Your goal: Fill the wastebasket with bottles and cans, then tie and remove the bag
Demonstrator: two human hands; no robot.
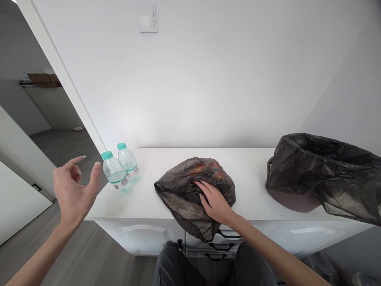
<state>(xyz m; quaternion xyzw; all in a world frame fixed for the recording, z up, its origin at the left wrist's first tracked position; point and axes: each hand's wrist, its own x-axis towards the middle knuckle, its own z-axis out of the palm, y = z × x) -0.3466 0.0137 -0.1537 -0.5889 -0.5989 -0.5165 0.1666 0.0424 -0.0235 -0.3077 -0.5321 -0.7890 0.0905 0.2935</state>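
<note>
At counter's front edge, centre: right fingers (203, 187), slightly spread and laid flat on a thin dark bag (178, 190), tips at its gathered mouth, not clamped. Right hand (216, 203) rests on the bag's near side.

Bag: on the white counter (253, 178), lower part drooping over the edge above the drawer handles (222, 246).

Left hand (73, 190): raised, empty, fingers apart and curled, just beside two water bottles (115, 174), not touching.

Larger black bag (321, 171): well apart, right end.

Handling note: palm weight probably belongs on the counter side, lest the overhanging film slip off.
</note>
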